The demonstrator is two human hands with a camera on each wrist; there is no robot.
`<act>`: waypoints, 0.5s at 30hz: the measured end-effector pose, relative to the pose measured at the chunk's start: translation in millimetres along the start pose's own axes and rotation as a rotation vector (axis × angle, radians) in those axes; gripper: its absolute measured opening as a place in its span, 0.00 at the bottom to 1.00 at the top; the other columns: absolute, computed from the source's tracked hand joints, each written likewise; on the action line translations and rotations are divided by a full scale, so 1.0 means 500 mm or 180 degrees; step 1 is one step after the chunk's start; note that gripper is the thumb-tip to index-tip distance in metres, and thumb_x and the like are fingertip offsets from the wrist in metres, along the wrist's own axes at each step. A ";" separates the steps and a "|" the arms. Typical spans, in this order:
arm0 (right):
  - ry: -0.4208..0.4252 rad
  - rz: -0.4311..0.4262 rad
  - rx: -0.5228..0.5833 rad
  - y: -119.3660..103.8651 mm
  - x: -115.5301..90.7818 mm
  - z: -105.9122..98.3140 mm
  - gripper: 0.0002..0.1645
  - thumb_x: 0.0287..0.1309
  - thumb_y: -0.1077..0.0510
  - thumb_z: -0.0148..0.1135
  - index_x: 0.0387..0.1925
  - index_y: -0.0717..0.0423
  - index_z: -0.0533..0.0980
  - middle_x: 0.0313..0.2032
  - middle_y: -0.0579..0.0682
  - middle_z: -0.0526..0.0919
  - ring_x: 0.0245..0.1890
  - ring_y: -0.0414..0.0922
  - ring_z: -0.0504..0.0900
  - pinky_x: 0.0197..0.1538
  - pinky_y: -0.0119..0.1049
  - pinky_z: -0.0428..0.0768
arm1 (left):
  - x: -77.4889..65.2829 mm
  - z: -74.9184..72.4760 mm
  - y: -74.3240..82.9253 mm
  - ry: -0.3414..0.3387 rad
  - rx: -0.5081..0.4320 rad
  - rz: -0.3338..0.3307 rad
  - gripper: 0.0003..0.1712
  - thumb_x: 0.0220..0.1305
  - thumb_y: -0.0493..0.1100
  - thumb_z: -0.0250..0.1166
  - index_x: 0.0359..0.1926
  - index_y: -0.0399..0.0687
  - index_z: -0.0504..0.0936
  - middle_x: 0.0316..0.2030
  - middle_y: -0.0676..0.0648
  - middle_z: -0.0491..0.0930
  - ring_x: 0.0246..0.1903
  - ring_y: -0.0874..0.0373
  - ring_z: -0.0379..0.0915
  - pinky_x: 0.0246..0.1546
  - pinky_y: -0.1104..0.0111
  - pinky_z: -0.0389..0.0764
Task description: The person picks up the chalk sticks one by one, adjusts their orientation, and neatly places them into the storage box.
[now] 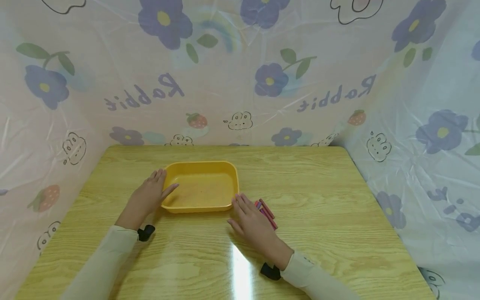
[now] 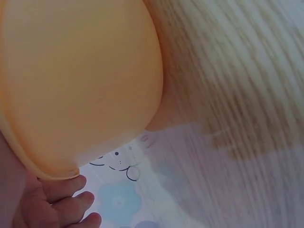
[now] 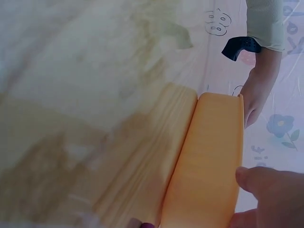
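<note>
A shallow yellow plastic tray (image 1: 202, 207) with rounded corners lies flat on the table. My left hand (image 1: 147, 194) is at its left side, fingers fairly straight along the rim and thumb reaching over the inside. In the left wrist view those fingertips (image 2: 78, 204) show just beyond the tray's rim (image 2: 59, 175). At the tray's front right corner is my right hand (image 1: 255, 227), its extended fingers touching the edge and its thumb held apart in front. Several thin red and purple sticks (image 1: 267, 212) lie together right beside the right hand, partly hidden by it.
The wood-grain table (image 1: 318, 250) reaches back to a hanging sheet (image 1: 225, 83) printed with flowers and rabbits, which also covers both sides. A black wrist mount (image 1: 146, 233) is on the left wrist and another black mount (image 1: 270, 271) on the right.
</note>
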State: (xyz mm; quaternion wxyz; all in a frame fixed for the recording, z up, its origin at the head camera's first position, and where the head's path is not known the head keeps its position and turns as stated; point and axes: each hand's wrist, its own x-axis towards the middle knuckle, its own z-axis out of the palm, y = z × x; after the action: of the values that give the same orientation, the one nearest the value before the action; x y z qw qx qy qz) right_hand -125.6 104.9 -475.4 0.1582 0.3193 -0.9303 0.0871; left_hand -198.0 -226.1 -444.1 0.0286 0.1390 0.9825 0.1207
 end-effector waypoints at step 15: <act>-0.0024 -0.0055 -0.0006 -0.016 -0.011 -0.013 0.35 0.65 0.44 0.52 0.63 0.65 0.65 0.63 0.59 0.65 0.64 0.52 0.63 0.64 0.42 0.62 | -0.009 0.007 0.001 0.0047 -0.0014 -0.0002 0.44 0.70 0.60 0.44 0.68 0.26 0.47 0.67 0.27 0.47 0.66 0.33 0.41 0.62 0.43 0.49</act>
State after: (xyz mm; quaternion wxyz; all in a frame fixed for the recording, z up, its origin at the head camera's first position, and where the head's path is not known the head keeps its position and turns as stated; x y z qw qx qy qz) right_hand -115.3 103.5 -470.6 0.1557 0.3275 -0.9282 0.0836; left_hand -193.1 -226.3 -447.2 0.0216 0.1378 0.9824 0.1239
